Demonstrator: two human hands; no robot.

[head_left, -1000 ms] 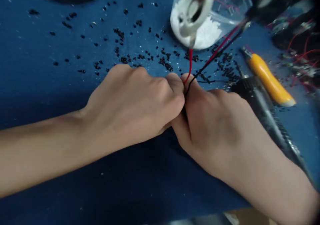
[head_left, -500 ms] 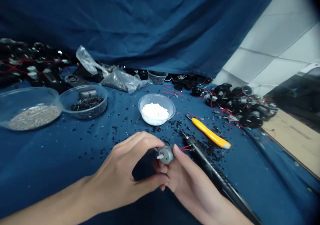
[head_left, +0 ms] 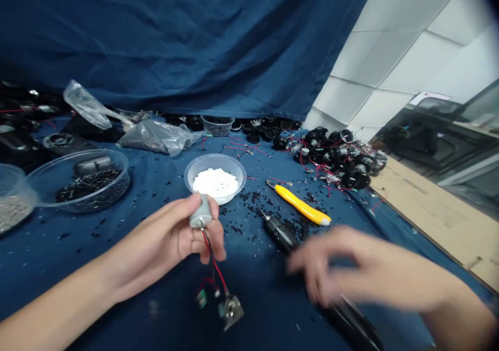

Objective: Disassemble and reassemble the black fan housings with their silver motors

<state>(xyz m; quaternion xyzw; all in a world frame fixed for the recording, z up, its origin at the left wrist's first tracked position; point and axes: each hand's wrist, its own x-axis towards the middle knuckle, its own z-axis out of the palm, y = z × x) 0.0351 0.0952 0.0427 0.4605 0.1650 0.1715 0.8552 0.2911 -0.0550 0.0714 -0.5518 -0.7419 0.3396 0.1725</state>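
My left hand [head_left: 171, 239] holds a small grey motor [head_left: 201, 215] upright between thumb and fingers. Red and black wires [head_left: 212, 265] hang from the motor down to a small metal part [head_left: 231, 309] and a tiny board dangling below. My right hand [head_left: 353, 270], blurred by motion, hovers with fingers spread over a black electric screwdriver [head_left: 312, 278] lying on the blue cloth. Whether it touches the tool is unclear.
A clear bowl of white granules [head_left: 215, 182] stands behind my left hand. A yellow utility knife [head_left: 300, 205] lies right of it. A bowl of black screws [head_left: 83, 182] and plastic bags [head_left: 156, 135] sit at left. Black wired parts [head_left: 339, 158] pile at the back right. Black bits litter the cloth.
My right hand let go of the motor and swung right over the screwdriver. My left hand turned the motor upright, its wires now dangling. The view rose and shifted.
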